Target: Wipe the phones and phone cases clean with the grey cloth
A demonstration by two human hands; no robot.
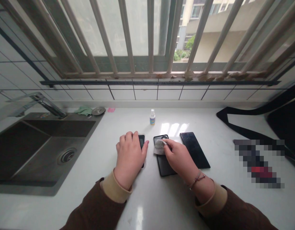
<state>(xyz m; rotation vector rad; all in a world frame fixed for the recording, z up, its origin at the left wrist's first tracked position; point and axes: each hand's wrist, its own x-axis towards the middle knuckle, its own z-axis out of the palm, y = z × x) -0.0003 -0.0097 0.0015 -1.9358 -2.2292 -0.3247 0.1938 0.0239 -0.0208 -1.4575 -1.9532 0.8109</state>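
Rubbing a white cloth (pixel 159 147) over the back of a black phone (pixel 164 166) with the right hand (pixel 179 155): fingers narrow, pinched with the thumb on the cloth, over the phone's upper end. Left hand (pixel 130 156) lies over a second phone (pixel 141 141), fingers curved across it and holding it against the white counter (pixel 94 195); only its top corner and lower edge show. Third phone (pixel 194 149) lies just right of the middle one, face up, with no hand or cloth on it. Of the three, one is under the cloth, one under the hand, one untouched. Whether any are finished cannot be told. Small spray bottle (pixel 152 117) stands beyond the hands, well apart from them. Steel sink (pixel 66 127) lies to the left.
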